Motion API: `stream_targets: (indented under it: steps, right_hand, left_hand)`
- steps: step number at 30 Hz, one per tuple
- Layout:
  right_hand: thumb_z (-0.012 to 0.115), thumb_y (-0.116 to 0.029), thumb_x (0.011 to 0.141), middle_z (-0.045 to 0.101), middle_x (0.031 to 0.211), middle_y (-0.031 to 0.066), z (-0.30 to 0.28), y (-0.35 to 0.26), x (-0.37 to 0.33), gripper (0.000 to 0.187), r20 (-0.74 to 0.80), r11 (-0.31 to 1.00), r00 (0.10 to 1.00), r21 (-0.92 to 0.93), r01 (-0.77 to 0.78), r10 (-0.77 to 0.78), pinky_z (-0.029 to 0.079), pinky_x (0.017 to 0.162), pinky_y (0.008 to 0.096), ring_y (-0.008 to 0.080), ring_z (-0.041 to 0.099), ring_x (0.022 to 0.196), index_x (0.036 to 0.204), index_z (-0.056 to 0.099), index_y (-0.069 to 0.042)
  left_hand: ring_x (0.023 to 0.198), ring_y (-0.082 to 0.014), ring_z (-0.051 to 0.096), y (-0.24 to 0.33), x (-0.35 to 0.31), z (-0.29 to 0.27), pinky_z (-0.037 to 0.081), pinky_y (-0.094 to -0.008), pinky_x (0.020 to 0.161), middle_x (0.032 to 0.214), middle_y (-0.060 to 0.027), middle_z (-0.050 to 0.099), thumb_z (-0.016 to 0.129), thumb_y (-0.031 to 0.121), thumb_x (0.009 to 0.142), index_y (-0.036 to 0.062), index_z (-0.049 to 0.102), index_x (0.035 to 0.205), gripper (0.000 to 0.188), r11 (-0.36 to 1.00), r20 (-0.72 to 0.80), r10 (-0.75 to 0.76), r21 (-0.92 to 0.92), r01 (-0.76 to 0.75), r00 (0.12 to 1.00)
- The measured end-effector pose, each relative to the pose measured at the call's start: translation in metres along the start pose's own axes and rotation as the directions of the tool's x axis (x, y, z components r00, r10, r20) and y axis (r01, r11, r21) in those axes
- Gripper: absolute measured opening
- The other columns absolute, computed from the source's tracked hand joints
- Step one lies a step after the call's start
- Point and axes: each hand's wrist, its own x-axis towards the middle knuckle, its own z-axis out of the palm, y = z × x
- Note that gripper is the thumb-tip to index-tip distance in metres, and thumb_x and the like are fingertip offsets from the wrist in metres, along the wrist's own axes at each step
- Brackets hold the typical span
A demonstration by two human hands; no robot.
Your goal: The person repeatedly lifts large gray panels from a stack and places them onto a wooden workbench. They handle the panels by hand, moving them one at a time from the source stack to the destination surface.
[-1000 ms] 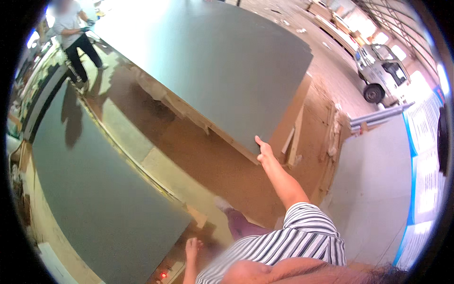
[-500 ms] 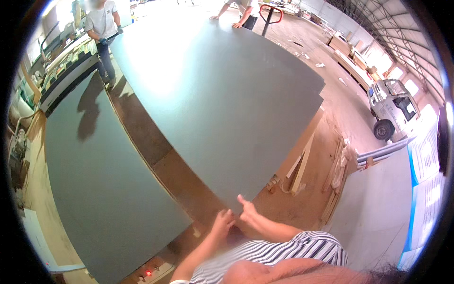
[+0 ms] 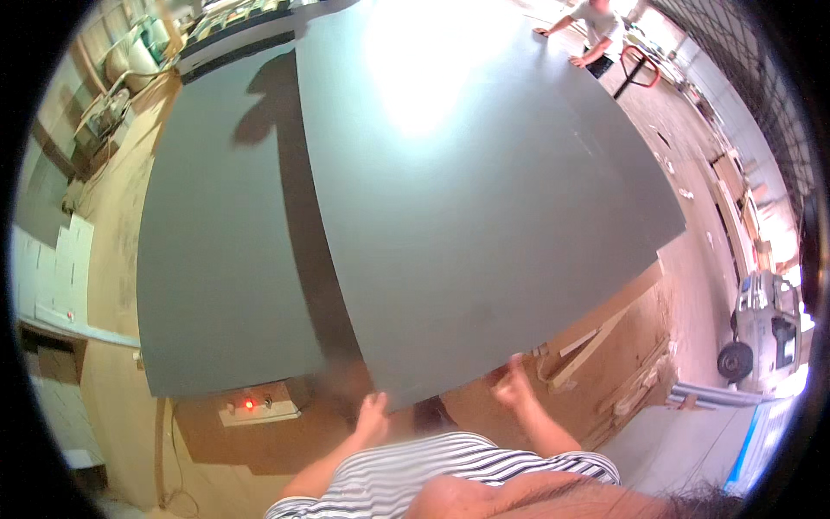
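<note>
A large flat grey sheet [image 3: 467, 225] stretches away from me, its surface glossy with reflected light at the far end. My left hand [image 3: 373, 419] is closed on its near left corner. Farther right along the same near edge, my right hand [image 3: 517, 387] is closed at the rim with the thumb up; the fingers under the sheet are partly hidden. A co-worker [image 3: 601, 26] at the far right has both hands on the sheet's far edge. To the left lies a second grey sheet [image 3: 220, 251], with a dark narrow gap between the two.
Below the left sheet's near edge is a pale control box [image 3: 259, 411] with a lit red light. Wooden strips [image 3: 588, 350] lie on the floor at right. Beyond stand a red-handled pallet jack [image 3: 638, 69] and a small white vehicle [image 3: 765, 337]. Machinery [image 3: 233, 30] lines the far left.
My view has swung left. My hands, close together before, are now apart along the near edge. The large sheet has come nearer the left one, narrowing the gap. The far-left co-worker has left view.
</note>
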Motion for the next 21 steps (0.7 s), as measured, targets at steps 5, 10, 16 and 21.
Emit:
stream_targets:
  steps: [5, 10, 16, 21]
  right_hand:
    - [0.076, -0.06, 0.071, 0.055, 0.118, 0.008, -0.077, -0.207, 0.119, 0.083, -0.206, 0.909, 0.889, -0.175, 0.379, -0.41, 0.044, 0.083, 0.0421, 0.0226, 0.052, 0.092, 0.127, 0.048, -0.006]
    - [0.07, -0.045, 0.084, 0.062, 0.112, 0.0052, -0.063, -0.254, 0.158, 0.053, -0.253, 0.853, 0.915, -0.498, 0.156, -0.316, 0.048, 0.085, 0.0366, 0.0231, 0.058, 0.099, 0.116, 0.058, -0.004]
    - [0.065, -0.034, 0.09, 0.066, 0.105, 0.0047, -0.061, -0.204, 0.168, 0.03, -0.22, 0.926, 0.966, -0.376, 0.042, -0.133, 0.055, 0.071, 0.0411, 0.0224, 0.064, 0.089, 0.105, 0.063, -0.008]
    - [0.067, -0.035, 0.089, 0.059, 0.123, 0.0095, -0.024, -0.101, 0.13, 0.043, -0.246, 0.922, 0.969, -0.381, -0.074, -0.024, 0.044, 0.097, 0.0482, 0.0288, 0.055, 0.112, 0.118, 0.056, -0.004]
  left_hand:
    - [0.118, -0.0285, 0.048, -0.068, 0.046, -0.071, 0.041, -0.0412, 0.097, 0.133, -0.0213, 0.048, 0.048, 0.033, 0.099, -0.0058, 0.039, 0.136, 0.054, 0.969, -0.15, 0.126, 0.231, -0.089, 0.981]
    - [0.123, -0.0273, 0.042, -0.08, 0.076, -0.045, 0.037, -0.0402, 0.1, 0.137, -0.017, 0.043, 0.048, 0.034, 0.099, -0.0058, 0.039, 0.134, 0.054, 0.999, -0.236, -0.001, 0.043, 0.011, 0.972]
    - [0.129, -0.0266, 0.04, -0.081, 0.115, -0.1, 0.031, -0.0413, 0.108, 0.144, -0.0116, 0.042, 0.035, 0.057, 0.098, 0.0008, 0.038, 0.141, 0.071, 0.99, -0.412, -0.072, -0.137, 0.017, 0.908]
    - [0.128, -0.0347, 0.044, -0.017, 0.096, -0.164, 0.034, -0.0423, 0.105, 0.136, -0.0208, 0.05, 0.023, 0.061, 0.097, -0.003, 0.047, 0.134, 0.078, 0.912, -0.647, 0.152, 0.384, 0.147, 0.748]
